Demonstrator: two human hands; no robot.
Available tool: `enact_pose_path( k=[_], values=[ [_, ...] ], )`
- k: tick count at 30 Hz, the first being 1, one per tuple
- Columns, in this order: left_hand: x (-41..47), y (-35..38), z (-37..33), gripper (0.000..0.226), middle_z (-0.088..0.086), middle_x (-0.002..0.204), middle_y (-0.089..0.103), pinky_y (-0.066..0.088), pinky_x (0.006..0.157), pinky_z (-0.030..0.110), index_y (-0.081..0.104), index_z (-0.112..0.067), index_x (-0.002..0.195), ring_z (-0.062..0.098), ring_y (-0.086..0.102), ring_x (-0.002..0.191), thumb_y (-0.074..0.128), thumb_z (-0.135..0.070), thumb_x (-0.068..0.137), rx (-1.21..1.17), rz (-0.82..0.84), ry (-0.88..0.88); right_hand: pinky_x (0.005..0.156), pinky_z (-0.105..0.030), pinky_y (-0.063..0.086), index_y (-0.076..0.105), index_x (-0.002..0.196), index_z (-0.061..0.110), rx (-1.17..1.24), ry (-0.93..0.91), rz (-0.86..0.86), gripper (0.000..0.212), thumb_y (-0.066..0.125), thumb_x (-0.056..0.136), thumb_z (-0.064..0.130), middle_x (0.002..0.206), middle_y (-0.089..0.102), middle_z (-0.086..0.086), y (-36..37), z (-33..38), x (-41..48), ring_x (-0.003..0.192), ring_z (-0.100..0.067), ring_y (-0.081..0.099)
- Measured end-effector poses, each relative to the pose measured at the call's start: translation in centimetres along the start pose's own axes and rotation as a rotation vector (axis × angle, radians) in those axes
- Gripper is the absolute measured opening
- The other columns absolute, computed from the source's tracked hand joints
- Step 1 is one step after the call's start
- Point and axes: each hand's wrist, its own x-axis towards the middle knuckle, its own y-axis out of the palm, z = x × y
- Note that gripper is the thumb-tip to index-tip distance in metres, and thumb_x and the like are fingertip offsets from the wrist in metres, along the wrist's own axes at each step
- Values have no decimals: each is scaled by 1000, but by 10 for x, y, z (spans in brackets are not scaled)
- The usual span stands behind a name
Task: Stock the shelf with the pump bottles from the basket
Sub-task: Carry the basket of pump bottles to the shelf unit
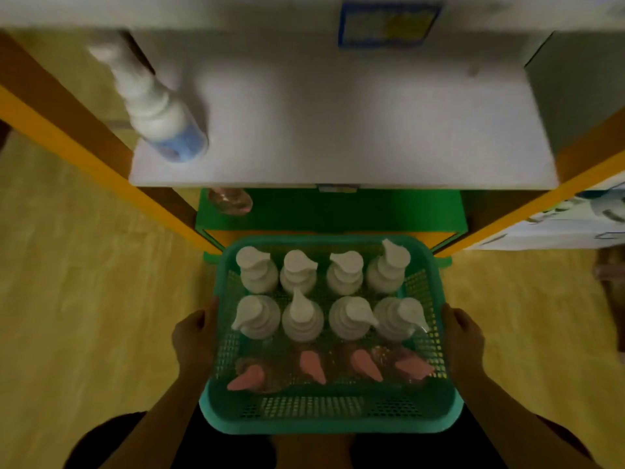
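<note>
Set the Basket Down Flat, Then Start With a White Bottle

The white shelf (338, 130) is the biggest thing here and most of it is bare. It is straight ahead, above and past the basket. One white pump bottle with a blue label (159, 110) stands at its left end, near the front edge. Under it is a green shelf (355, 208) with a clear pinkish bottle (230, 201) at its left.

The green basket (331, 414) is just in front of the shelves, over the yellow floor (84, 299). It looks lifted, but I cannot be sure. It is full. Eight white pump bottles (302, 321) stand in two rows at the far side. Four bottles with pink pumps (313, 365) sit in the row next to the person.

The left hand (194, 336) is closed around the left rim of the basket. The right hand (461, 336) is closed around the right rim. Both hands are busy, so no bottle can be picked up yet.

I think the job has just begun. The good way is to keep the basket level so the tall bottles do not tip, and rest it somewhere steady by the shelf. Then one hand is free. Take a white bottle by its body, not by the pump, and stand it next to the one on the white shelf, so a neat row grows to the right
</note>
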Motion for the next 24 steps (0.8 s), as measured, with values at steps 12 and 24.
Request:
enact_pose_path(
  k=[12,24],
  values=[
    [62,140,129,54,1,42,32,24,48,26,34,-17,43,17,31,41,48,-39,91,-16,12,-24,77,-35,44,61,102,14,-10,81,34,29,41,94,35,89,57,-10,130,-149,118,78,-23,54],
    [98,204,210,54,11,61,59,44,60,35,58,-15,61,27,57,57,38,-57,88,72,46,-74,80,-49,52,63,83,12,-66,114,-76,52,44,83,60,87,65,-17,189,-237,161,80,-33,63]
  ],
)
